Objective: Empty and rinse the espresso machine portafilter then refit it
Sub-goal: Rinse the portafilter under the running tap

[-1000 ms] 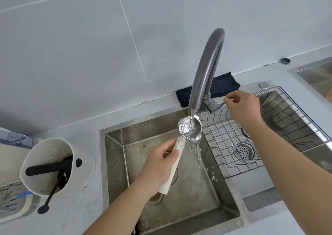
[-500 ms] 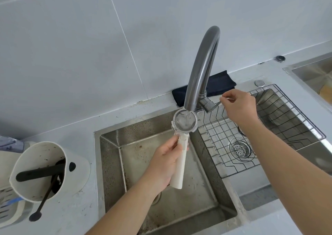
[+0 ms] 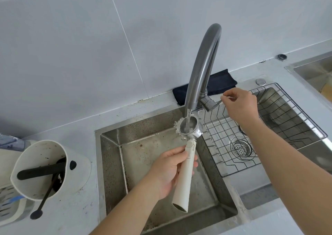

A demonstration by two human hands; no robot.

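Head view: portafilter (image 3: 186, 144) held over the left basin of the steel sink (image 3: 111, 162), metal basket up and directly beneath the spout of the grey arched tap (image 3: 203, 63). Thin stream of water (image 3: 188, 119) falling into the basket, spilling in droplets off its left rim. Cream handle angled down toward the camera, its hollow cut end lowest.

Left hand (image 3: 168, 173) wrapped around the upper half of that handle, thumb lying across the top, fingers curled underneath, clenched firmly enough to carry the whole piece clear of the basin floor. Right hand (image 3: 239, 105) up at the tap lever (image 3: 213, 104), thumb and forefinger pinched together on its thin end, other fingers loosely folded; exact contact hard to make out, probably a light pinch.

Left basin floor dull, speckled with dark grit. Right basin fitted with a wire rack (image 3: 269, 126), a round strainer drain (image 3: 240, 148) showing through it. Dark folded cloth (image 3: 215, 83) lying against the wall behind the tap. Pale grey countertop (image 3: 71, 119) and large pale wall tiles all round. At the left, a white knock box (image 3: 45, 168) with a black bar across its mouth, stained with coffee grounds, a black-handled tool (image 3: 45, 197) leaning out of it.
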